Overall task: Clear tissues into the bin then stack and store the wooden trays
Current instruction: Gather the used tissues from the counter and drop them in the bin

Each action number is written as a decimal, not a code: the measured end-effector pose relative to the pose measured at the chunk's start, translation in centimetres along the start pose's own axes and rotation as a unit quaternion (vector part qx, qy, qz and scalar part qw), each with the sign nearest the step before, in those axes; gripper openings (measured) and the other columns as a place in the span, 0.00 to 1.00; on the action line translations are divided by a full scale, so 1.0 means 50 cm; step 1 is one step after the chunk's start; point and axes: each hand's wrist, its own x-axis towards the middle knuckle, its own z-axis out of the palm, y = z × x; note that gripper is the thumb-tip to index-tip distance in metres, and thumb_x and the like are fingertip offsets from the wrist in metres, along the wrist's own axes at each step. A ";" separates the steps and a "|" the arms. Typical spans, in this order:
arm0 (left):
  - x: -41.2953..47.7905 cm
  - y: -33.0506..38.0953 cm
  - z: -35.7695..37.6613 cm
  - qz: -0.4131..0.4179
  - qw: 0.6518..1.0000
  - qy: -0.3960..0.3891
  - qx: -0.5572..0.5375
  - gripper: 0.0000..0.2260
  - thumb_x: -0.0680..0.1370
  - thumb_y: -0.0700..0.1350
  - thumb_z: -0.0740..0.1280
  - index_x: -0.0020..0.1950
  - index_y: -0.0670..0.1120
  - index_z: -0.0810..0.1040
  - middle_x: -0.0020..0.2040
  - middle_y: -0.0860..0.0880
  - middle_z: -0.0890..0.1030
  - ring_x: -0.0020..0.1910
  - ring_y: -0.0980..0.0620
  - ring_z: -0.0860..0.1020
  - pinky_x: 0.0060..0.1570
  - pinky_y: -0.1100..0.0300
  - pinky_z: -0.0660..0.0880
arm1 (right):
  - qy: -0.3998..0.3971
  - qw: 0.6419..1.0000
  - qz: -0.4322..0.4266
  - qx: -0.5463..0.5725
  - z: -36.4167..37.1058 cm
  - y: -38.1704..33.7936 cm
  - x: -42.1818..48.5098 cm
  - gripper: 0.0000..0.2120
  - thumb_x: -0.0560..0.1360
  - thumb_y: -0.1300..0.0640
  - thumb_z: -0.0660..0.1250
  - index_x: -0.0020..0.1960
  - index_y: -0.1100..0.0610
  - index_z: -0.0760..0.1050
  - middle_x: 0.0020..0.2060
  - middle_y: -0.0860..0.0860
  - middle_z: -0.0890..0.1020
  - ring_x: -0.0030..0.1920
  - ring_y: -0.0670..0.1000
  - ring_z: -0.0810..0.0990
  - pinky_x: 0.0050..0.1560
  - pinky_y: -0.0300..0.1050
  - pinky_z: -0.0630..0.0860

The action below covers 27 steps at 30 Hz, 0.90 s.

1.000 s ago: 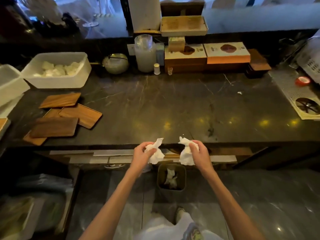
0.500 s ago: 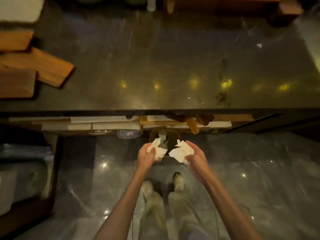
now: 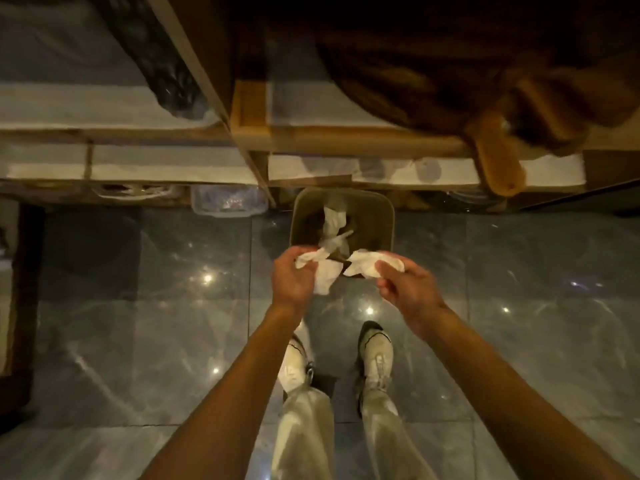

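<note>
A small olive bin [image 3: 388, 216] stands on the floor under the counter, with crumpled white tissues [image 3: 334, 225] inside it. My left hand [image 3: 294, 278] is shut on a crumpled white tissue [image 3: 323, 280] at the bin's near rim. My right hand [image 3: 405, 287] grips another white tissue [image 3: 367, 265] just right of it, also at the near rim. Both tissues hang over the bin's front edge. The wooden trays are out of view.
Shelves under the counter [image 3: 346, 143] run across the top, holding white boards, a clear plastic container [image 3: 228, 202] and a wooden paddle handle [image 3: 498, 168]. Glossy grey floor tiles [image 3: 138, 306] spread around. My two shoes [image 3: 375, 358] stand just behind the bin.
The view has tilted down from the counter to the floor. Both hands have dropped with their tissues from counter-edge height to the bin's near rim.
</note>
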 end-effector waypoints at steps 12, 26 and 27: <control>0.270 -0.096 0.111 0.040 0.973 -0.056 0.219 0.15 0.79 0.41 0.63 0.66 0.41 0.73 0.66 0.39 0.75 0.66 0.39 0.72 0.67 0.49 0.68 | 0.001 0.943 -0.112 -0.313 -0.001 0.081 0.322 0.16 0.76 0.66 0.66 0.62 0.56 0.78 0.66 0.54 0.75 0.64 0.56 0.74 0.56 0.38 0.69; 0.396 -0.217 0.138 0.204 0.757 -0.149 0.603 0.24 0.80 0.58 0.53 0.76 0.60 0.54 0.80 0.48 0.52 0.79 0.42 0.45 0.75 0.42 0.44 | -0.121 0.706 -0.158 -0.679 0.037 0.137 0.441 0.38 0.71 0.52 0.66 0.75 0.41 0.52 0.76 0.49 0.54 0.75 0.61 0.51 0.71 0.58 0.58; 0.397 -0.218 0.131 0.202 0.749 -0.154 0.613 0.24 0.80 0.59 0.52 0.76 0.61 0.52 0.80 0.48 0.50 0.79 0.42 0.44 0.75 0.42 0.43 | -0.121 0.709 -0.165 -0.675 0.036 0.134 0.439 0.37 0.70 0.53 0.66 0.75 0.41 0.53 0.76 0.50 0.57 0.75 0.60 0.53 0.71 0.58 0.60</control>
